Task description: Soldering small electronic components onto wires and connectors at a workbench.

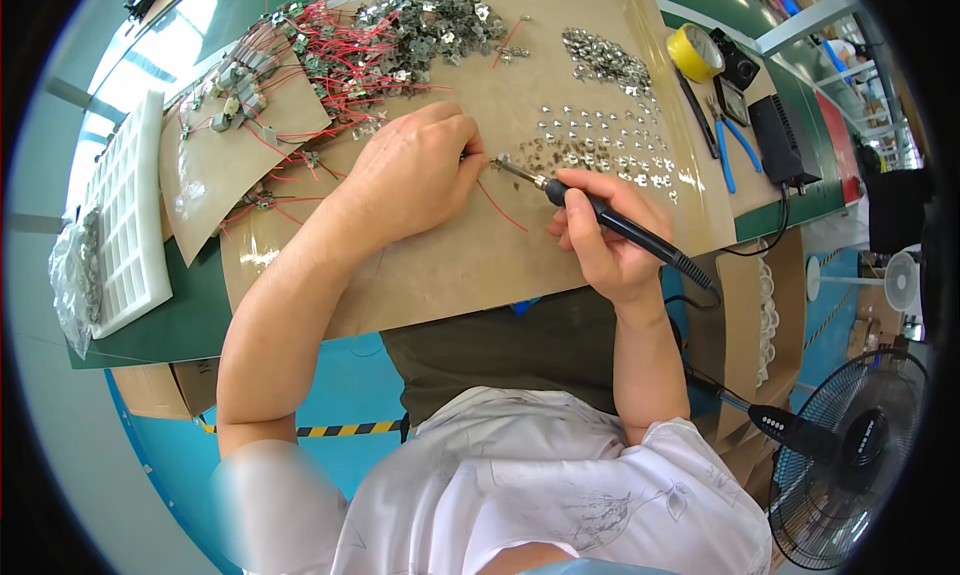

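My right hand (618, 240) is wrapped around the black handle of the soldering iron (630, 227), the landmark here. Its metal tip points left, right at the fingertips of my left hand (412, 170), which are pinched closed on a small part (492, 161). That part sits at the iron's tip, mostly hidden by my fingers, so I can't tell its shape. A red wire (503, 208) trails from just below those fingertips, running below the iron's tip, its free end on the brown sheet (430, 285). Loose metal pieces (610, 140) lie beyond the iron; the tangle of red wires (335, 50) is well to its left and farther out. Blue-handled pliers (740, 147) lie to its right.
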Motion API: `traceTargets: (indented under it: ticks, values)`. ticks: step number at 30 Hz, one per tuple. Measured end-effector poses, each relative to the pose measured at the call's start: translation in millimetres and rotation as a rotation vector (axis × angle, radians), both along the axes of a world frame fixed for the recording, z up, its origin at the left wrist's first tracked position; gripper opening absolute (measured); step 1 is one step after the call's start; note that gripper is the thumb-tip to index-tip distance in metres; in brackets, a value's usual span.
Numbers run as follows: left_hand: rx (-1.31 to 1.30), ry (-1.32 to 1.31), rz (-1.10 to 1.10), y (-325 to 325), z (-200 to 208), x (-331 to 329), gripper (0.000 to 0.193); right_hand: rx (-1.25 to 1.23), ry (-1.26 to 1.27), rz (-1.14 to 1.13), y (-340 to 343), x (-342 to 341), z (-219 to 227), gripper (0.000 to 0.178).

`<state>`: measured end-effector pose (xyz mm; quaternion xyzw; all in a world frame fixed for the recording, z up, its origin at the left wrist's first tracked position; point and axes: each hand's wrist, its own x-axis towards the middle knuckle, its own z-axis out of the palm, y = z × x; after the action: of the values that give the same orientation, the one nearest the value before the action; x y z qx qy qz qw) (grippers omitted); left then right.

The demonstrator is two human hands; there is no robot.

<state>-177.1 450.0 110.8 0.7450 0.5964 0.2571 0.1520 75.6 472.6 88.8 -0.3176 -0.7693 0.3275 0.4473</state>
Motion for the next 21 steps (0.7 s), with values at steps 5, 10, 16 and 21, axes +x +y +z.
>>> traceTargets:
  ticks: [5,10,16,21]
  values:
    - [0.015,-0.003,-0.002,3.5,-4.3,1.9,0.014,0.012,0.000,-0.008,1.0,0.9,0.0,0.019]
    - [0.028,0.005,0.009,1.3,-3.5,1.6,0.014,0.027,0.000,0.002,1.8,0.6,-2.2,0.019]
    - [0.046,0.020,0.007,1.3,-3.2,3.8,0.013,0.043,-0.010,-0.004,0.8,0.6,-0.3,0.019]
    - [0.050,0.022,-0.001,1.5,-3.1,4.6,0.013,0.100,-0.038,-0.009,1.8,0.6,1.9,0.018]
